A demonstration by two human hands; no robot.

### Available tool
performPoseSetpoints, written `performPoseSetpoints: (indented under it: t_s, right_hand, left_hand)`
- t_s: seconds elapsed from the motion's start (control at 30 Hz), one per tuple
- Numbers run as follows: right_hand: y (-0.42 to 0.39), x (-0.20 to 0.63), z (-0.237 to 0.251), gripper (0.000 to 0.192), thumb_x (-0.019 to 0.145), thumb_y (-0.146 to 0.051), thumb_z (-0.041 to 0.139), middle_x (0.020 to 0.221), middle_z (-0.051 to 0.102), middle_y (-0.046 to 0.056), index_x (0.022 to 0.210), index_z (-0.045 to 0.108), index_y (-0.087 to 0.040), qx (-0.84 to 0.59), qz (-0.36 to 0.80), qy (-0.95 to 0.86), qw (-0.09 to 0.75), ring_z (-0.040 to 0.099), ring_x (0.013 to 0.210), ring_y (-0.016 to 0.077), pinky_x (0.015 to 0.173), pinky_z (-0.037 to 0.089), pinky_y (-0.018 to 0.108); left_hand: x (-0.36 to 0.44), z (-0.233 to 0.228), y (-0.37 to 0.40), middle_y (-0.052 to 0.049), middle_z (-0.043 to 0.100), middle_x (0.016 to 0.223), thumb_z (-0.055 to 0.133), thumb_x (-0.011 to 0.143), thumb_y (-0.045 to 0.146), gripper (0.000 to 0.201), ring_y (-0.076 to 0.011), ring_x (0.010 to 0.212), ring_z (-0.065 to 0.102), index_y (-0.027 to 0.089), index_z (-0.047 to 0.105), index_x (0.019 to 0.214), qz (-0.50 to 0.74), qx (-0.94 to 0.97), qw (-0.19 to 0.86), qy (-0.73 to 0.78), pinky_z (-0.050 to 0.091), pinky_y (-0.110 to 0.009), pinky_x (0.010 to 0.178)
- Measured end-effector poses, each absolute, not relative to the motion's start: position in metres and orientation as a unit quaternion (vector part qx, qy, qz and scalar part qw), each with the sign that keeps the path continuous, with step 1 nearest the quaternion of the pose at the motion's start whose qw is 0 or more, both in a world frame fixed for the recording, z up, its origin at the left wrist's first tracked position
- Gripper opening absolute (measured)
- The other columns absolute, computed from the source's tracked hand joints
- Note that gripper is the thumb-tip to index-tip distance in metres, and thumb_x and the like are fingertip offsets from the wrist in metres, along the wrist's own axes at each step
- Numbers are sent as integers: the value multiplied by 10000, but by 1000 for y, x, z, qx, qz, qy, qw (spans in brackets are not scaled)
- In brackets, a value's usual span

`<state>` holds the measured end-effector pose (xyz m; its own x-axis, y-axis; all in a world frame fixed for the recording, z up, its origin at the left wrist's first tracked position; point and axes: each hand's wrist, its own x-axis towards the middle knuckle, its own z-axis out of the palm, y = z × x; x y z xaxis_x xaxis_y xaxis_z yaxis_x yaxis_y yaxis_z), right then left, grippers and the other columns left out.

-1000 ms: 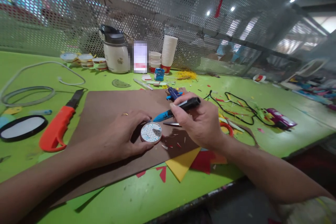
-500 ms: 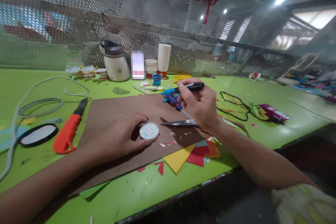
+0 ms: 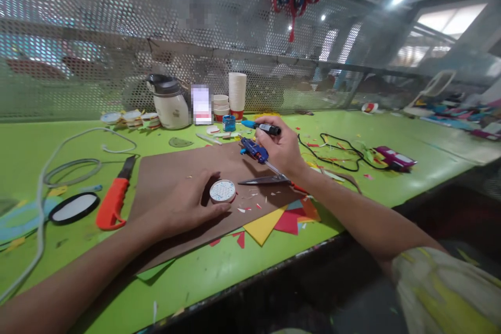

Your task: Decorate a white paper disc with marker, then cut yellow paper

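Note:
My left hand (image 3: 191,199) rests on the brown board (image 3: 164,167), thumb and fingers curled around a short white disc (image 3: 222,191) with blue dots on top. It looks like a cut-down paper cup base. In my right hand (image 3: 285,148) is a marker pen (image 3: 270,129) with a blue tip and black body, held above the board and pointing left. Beneath that hand lie a blue hot glue gun (image 3: 253,150) and scissors (image 3: 264,180) with red handles.
An orange utility knife (image 3: 113,201) and a black-rimmed oval (image 3: 74,209) lie at left, with a white cable. Coloured paper (image 3: 265,224) sits at the board's front edge. Behind stand a jug (image 3: 171,107), a phone (image 3: 202,104), a blue paint jar (image 3: 229,123) and paper cups (image 3: 237,94).
My right hand has shifted slightly left with the marker, uncovering more of the scissors' red handles. The view has turned a little; my left hand stays around the disc.

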<state>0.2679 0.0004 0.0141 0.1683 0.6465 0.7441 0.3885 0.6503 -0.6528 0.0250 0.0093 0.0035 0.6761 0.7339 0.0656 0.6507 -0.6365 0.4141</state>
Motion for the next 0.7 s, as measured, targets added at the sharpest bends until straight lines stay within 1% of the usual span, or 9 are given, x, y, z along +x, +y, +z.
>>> performPoseSetpoints:
  t_s: [0.07, 0.1, 0.23, 0.37, 0.47, 0.5, 0.57, 0.63, 0.7]
  right_hand:
    - [-2, 267, 14, 211, 888, -308, 618, 868, 629, -4, 1061, 616, -187, -410, 103, -638, 643, 595, 680, 108, 676, 517, 261]
    - [-3, 266, 14, 213, 889, -308, 619, 878, 634, 0, 1065, 621, -188, -413, 105, -640, 640, 599, 692, 110, 685, 519, 262]
    - [-9, 263, 16, 219, 891, -298, 618, 883, 641, 8, 1074, 637, -180, -417, 118, -641, 634, 595, 681, 108, 675, 518, 263]
    - [-8, 263, 16, 241, 884, -313, 638, 859, 662, 9, 1089, 640, -188, -418, 144, -621, 647, 626, 702, 121, 692, 530, 274]
    - [0, 269, 17, 245, 858, -361, 659, 788, 666, -3, 1034, 652, -190, -442, 164, -576, 668, 629, 667, 126, 674, 534, 278]
    - [4, 272, 19, 254, 852, -385, 659, 750, 660, -9, 1006, 648, -184, -447, 167, -561, 677, 627, 645, 128, 659, 537, 281]
    - [15, 281, 25, 273, 853, -425, 649, 681, 636, -22, 954, 631, -171, -457, 166, -537, 689, 610, 593, 126, 620, 536, 280]
    - [30, 291, 33, 270, 883, -426, 629, 648, 614, -31, 924, 620, -160, -477, 167, -515, 693, 592, 570, 119, 596, 530, 270]
    - [50, 299, 43, 244, 926, -386, 613, 660, 608, -29, 918, 627, -143, -509, 177, -496, 681, 583, 562, 111, 589, 528, 265]
  left_hand:
    - [25, 4, 9, -220, 595, 1343, 604, 796, 609, 760, -393, 1183, 577, 128, 494, 1373, 115, 902, 175, 377, 455, -536, 976]
    - [25, 3, 9, -212, 594, 1340, 599, 807, 595, 724, -384, 1180, 578, 130, 516, 1356, 117, 907, 169, 368, 452, -527, 986]
    - [25, -1, 11, -161, 612, 1291, 543, 874, 554, 528, -335, 1145, 590, 174, 621, 1230, 140, 922, 161, 322, 461, -468, 982]
    - [22, -5, 12, -137, 620, 1276, 552, 889, 510, 437, -309, 1114, 596, 198, 628, 1184, 150, 922, 171, 315, 473, -448, 955]
    - [20, -11, 13, -134, 625, 1268, 605, 851, 487, 434, -310, 1079, 614, 197, 619, 1175, 157, 913, 174, 333, 491, -453, 925]
    - [19, -13, 14, -130, 618, 1281, 595, 860, 480, 429, -309, 1092, 608, 207, 609, 1191, 155, 915, 173, 330, 490, -453, 925]
    - [17, -18, 17, -134, 612, 1287, 605, 851, 482, 428, -316, 1123, 592, 203, 610, 1175, 164, 916, 166, 327, 470, -468, 962]
    - [16, -21, 18, -127, 615, 1287, 604, 851, 477, 439, -315, 1110, 595, 213, 601, 1201, 166, 914, 161, 334, 472, -473, 953]
    - [15, -23, 18, -114, 629, 1272, 604, 851, 472, 409, -310, 1081, 608, 230, 617, 1180, 173, 914, 154, 333, 481, -463, 930]
